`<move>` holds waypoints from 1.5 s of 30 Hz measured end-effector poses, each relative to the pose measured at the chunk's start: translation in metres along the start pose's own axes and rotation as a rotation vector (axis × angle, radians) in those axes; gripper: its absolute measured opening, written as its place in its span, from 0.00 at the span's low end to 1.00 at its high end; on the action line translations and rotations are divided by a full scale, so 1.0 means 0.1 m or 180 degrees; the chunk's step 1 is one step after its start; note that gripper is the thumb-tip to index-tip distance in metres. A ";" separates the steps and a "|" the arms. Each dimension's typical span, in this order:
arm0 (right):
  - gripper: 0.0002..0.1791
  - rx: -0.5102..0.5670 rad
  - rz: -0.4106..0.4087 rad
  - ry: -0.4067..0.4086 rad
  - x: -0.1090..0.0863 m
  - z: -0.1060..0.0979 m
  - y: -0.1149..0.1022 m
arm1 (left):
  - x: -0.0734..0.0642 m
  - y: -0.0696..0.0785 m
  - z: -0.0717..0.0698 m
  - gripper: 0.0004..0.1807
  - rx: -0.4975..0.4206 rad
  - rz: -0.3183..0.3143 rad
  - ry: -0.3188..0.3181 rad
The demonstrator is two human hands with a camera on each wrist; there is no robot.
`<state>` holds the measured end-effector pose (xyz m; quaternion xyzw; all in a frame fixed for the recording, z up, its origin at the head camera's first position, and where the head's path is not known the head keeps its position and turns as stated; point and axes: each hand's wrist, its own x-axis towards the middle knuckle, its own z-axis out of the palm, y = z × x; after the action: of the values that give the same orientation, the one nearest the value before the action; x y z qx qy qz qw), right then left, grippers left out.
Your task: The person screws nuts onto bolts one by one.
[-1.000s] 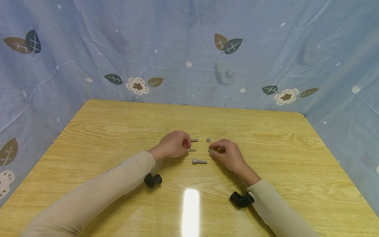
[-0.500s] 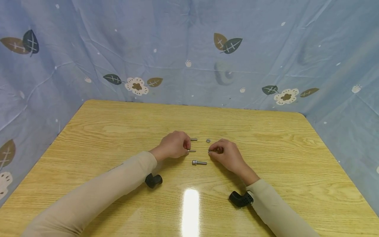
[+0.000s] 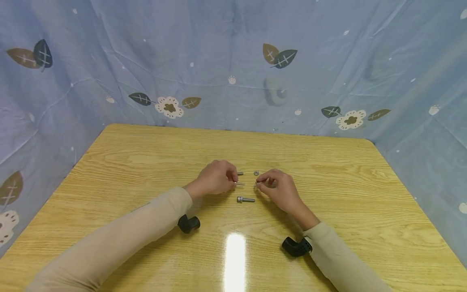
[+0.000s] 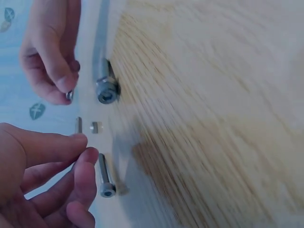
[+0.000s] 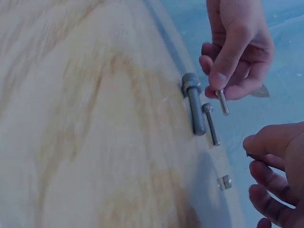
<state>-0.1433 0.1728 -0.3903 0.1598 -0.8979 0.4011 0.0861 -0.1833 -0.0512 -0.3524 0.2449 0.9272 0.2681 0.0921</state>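
My left hand (image 3: 217, 177) pinches a small silver bolt (image 5: 223, 103) between thumb and fingers, its shank pointing toward the right hand. The head end is covered by the fingertips. Across a short gap, my right hand (image 3: 279, 187) pinches a small nut (image 4: 69, 95), mostly hidden by the fingers. Both held pieces are raised over the table. Nearer the body lies a thick bolt (image 3: 246, 199) with a nut on it close to its head. Beyond the hands, a thinner bolt (image 4: 105, 176) and a loose nut (image 3: 256, 173) lie on the tabletop.
The wood-grain table (image 3: 146, 154) carries a bright light reflection (image 3: 235, 259) near its front. A blue curtain (image 3: 219, 48) with printed leaves and flowers stands behind it and at both sides. Black wrist-worn devices (image 3: 297, 246) sit at both cuffs.
The right fingers have closed on the nut and raised it from the table. My left hand has lifted the bolt and brought it slightly to the right, toward the nut.
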 end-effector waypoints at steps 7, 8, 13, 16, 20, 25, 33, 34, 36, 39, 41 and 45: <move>0.06 0.0355 0.0014 -0.0058 -0.01 -0.03 -0.06 | -0.03 0.07 -0.01 0.04 -0.0262 0.0180 0.0067; 0.06 0.0395 0.0031 -0.0074 -0.01 -0.03 -0.07 | -0.04 0.09 -0.01 0.04 -0.0290 0.0207 0.0070; 0.06 0.0543 0.0117 -0.0180 -0.01 -0.06 -0.14 | -0.07 0.13 -0.02 0.03 -0.0394 0.0314 0.0111; 0.07 0.0599 0.0141 -0.0239 -0.01 -0.06 -0.15 | -0.08 0.14 -0.02 0.02 -0.0477 0.0348 0.0132; 0.09 0.0639 0.0173 -0.0276 -0.01 -0.06 -0.15 | -0.09 0.15 -0.02 0.02 -0.0641 0.0331 0.0170; 0.11 0.0640 0.0199 -0.0274 -0.02 -0.07 -0.15 | -0.09 0.16 -0.01 0.02 -0.0841 0.0306 0.0199; 0.12 0.0677 0.0199 -0.0090 -0.01 -0.07 -0.12 | -0.08 0.18 -0.01 0.04 -0.1555 0.0102 -0.0022; 0.12 0.0700 0.0211 -0.0068 -0.01 -0.08 -0.12 | -0.08 0.19 -0.01 0.06 -0.1629 0.0073 -0.0063; 0.12 0.0786 0.0241 -0.0033 -0.02 -0.08 -0.12 | -0.08 0.19 -0.02 0.08 -0.1757 0.0021 -0.0139; 0.12 0.0933 0.0297 0.0013 -0.02 -0.09 -0.12 | -0.08 0.20 -0.03 0.09 -0.1840 -0.0030 -0.0177; 0.12 0.0988 0.0328 0.0041 -0.02 -0.09 -0.12 | -0.08 0.21 -0.02 0.08 -0.1884 -0.0027 -0.0144; 0.12 0.1032 0.0350 0.0070 -0.02 -0.10 -0.14 | -0.09 0.22 -0.01 0.04 -0.1998 -0.0003 -0.0007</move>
<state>-0.1364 0.1718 -0.3750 0.1177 -0.8278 0.5465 0.0470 -0.1674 -0.0398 -0.3398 0.2043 0.7992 0.5409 0.1643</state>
